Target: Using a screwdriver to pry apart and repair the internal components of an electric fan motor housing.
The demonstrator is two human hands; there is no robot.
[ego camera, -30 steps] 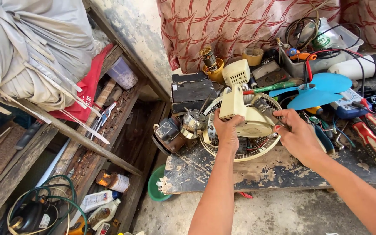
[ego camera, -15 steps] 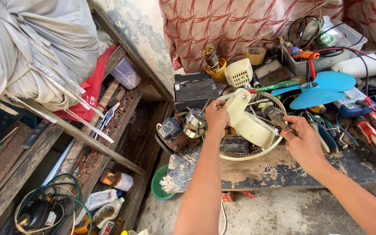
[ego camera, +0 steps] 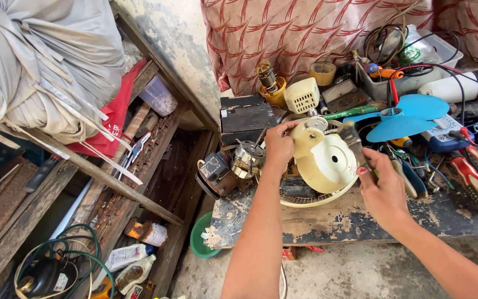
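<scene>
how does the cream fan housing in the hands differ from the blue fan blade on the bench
The cream fan housing is a rounded, domed shell, gripped by the left hand and tilted over the wire guard; the blue fan blade is thin with flat lobes, lying untouched among the tools. The right hand is beside the housing, holding a slim tool. The housing is pale cream, the blade bright blue. Both look like plastic fan parts.

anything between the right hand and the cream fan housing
Nothing visible. The right hand sits beside the cream fan housing, holding a slim tool against its edge. The left hand grips the housing's other side.
</scene>
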